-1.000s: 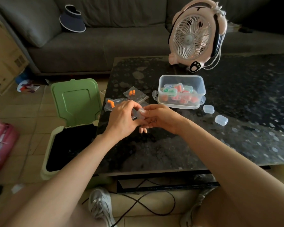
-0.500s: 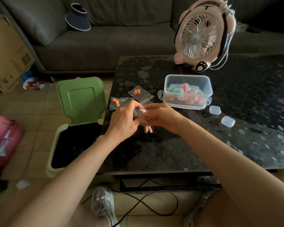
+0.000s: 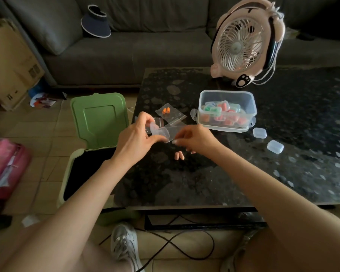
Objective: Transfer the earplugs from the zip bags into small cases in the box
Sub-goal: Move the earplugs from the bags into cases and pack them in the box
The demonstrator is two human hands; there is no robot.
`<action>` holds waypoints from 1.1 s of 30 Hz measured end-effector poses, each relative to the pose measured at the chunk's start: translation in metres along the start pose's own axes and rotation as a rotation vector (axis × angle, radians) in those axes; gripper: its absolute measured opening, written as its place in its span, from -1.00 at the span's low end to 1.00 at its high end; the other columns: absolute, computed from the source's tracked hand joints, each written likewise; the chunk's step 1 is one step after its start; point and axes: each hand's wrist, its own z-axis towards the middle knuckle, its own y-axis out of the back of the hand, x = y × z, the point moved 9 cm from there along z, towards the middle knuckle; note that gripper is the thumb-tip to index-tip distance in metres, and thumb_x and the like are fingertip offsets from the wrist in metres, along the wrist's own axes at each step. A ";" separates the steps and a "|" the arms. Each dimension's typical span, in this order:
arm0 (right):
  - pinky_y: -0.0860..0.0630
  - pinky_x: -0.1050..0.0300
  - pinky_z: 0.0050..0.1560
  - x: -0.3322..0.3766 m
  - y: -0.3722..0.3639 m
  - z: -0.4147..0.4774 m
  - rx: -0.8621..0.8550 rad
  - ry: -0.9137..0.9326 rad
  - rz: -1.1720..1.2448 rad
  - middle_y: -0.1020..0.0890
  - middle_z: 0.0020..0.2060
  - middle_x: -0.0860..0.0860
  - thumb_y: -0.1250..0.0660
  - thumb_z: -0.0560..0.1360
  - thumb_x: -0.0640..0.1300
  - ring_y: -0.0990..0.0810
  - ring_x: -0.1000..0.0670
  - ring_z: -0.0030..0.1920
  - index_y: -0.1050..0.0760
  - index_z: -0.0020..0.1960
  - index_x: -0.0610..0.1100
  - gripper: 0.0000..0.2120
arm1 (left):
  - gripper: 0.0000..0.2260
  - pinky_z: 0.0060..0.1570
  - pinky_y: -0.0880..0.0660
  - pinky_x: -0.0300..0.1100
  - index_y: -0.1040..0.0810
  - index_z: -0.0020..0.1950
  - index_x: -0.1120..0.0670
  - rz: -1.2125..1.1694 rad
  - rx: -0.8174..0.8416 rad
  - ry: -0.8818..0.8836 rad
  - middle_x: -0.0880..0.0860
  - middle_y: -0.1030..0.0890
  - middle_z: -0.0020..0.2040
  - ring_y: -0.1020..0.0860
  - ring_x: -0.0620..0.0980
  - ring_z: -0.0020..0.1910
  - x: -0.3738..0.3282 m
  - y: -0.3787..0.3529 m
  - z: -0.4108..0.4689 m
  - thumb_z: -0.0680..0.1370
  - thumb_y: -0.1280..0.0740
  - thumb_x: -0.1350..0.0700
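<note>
The left hand (image 3: 134, 137) and the right hand (image 3: 194, 138) pinch a clear zip bag (image 3: 165, 131) between them above the bench (image 3: 204, 183). Two earplugs (image 3: 179, 155) lie just below; the box (image 3: 227, 110) of cases stands right.

Pink fan (image 3: 241, 42) on dark table (image 3: 283, 173); open green bin (image 3: 90, 146) alongside.

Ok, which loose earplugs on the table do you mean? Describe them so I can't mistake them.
Start at the clear plastic box on the dark table, then come toward the person to the two hands. Just below the right hand lies a pale pink pair of earplugs, bare on the tabletop; the orange pair farther back is inside a zip bag.
</note>
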 end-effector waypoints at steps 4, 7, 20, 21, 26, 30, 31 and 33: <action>-0.44 0.19 -0.09 -0.005 -0.029 -0.005 0.135 0.013 -0.326 -0.50 -0.09 0.05 -0.47 0.39 0.06 -0.49 0.07 -0.07 -0.57 -0.02 -0.05 -0.74 | -0.54 -0.36 -0.54 -0.07 -0.35 0.08 0.10 0.064 0.035 0.031 -0.01 -0.62 0.02 -0.59 -0.06 -0.34 0.010 -0.005 0.001 0.39 -0.40 -0.15; -0.38 0.19 -0.10 -0.003 -0.032 -0.004 0.122 0.057 -0.369 -0.45 -0.09 0.03 -0.46 0.41 -0.07 -0.46 0.04 -0.04 -0.56 -0.05 -0.10 -0.83 | -0.56 -0.34 -0.54 -0.11 -0.34 0.08 0.09 0.067 0.060 0.033 -0.01 -0.62 0.02 -0.60 -0.08 -0.29 0.013 -0.011 0.000 0.39 -0.45 -0.09; -0.50 0.40 -0.15 0.030 0.013 -0.012 -0.194 0.326 0.090 -0.58 -0.23 0.12 -0.48 0.38 -0.24 -0.56 0.18 -0.21 -0.60 -0.13 -0.15 -0.90 | -0.53 -0.01 -0.54 -0.23 -0.37 0.09 0.12 -0.407 0.245 0.209 0.03 -0.60 0.02 -0.59 -0.08 -0.03 0.002 -0.046 -0.009 0.31 -0.55 0.16; -0.46 0.43 -0.17 0.031 0.010 -0.013 -0.192 0.351 0.044 -0.55 -0.24 0.13 -0.48 0.37 -0.25 -0.53 0.20 -0.23 -0.60 -0.13 -0.15 -0.90 | -0.52 -0.03 -0.52 -0.29 -0.38 0.10 0.12 -0.420 0.240 0.217 0.01 -0.60 0.00 -0.59 -0.10 -0.04 0.001 -0.046 -0.009 0.31 -0.55 0.15; -0.41 0.46 -0.19 0.029 0.007 -0.013 -0.228 0.391 -0.054 -0.51 -0.22 0.11 -0.46 0.38 -0.28 -0.47 0.21 -0.25 -0.59 -0.13 -0.18 -0.91 | -0.52 -0.08 -0.51 -0.34 -0.40 0.09 0.12 -0.460 0.241 0.243 -0.07 -0.60 -0.07 -0.58 -0.18 -0.09 -0.003 -0.045 -0.012 0.30 -0.55 0.07; -0.43 0.39 -0.21 0.025 0.012 -0.011 -0.284 0.344 -0.083 -0.60 -0.15 0.01 -0.42 0.42 -0.26 -0.52 0.12 -0.20 -0.57 -0.11 -0.16 -0.93 | -0.51 -0.02 -0.54 -0.21 -0.39 0.08 0.11 -0.449 0.242 0.246 -0.01 -0.62 -0.03 -0.60 -0.12 -0.05 -0.002 -0.046 -0.014 0.29 -0.55 0.04; -0.45 0.37 -0.19 0.023 0.014 -0.010 -0.291 0.327 -0.062 -0.60 -0.15 0.02 -0.42 0.43 -0.24 -0.54 0.11 -0.19 -0.58 -0.10 -0.15 -0.93 | -0.51 -0.02 -0.54 -0.19 -0.39 0.07 0.11 -0.444 0.238 0.239 0.00 -0.62 -0.03 -0.60 -0.12 -0.06 -0.002 -0.045 -0.013 0.29 -0.55 0.05; -0.51 0.33 -0.15 0.022 0.018 -0.010 -0.293 0.295 0.021 -0.60 -0.16 0.05 -0.43 0.44 -0.21 -0.56 0.13 -0.18 -0.59 -0.08 -0.14 -0.93 | -0.53 -0.02 -0.55 -0.18 -0.39 0.06 0.10 -0.436 0.234 0.222 0.00 -0.62 -0.04 -0.60 -0.12 -0.08 -0.003 -0.044 -0.013 0.30 -0.56 0.07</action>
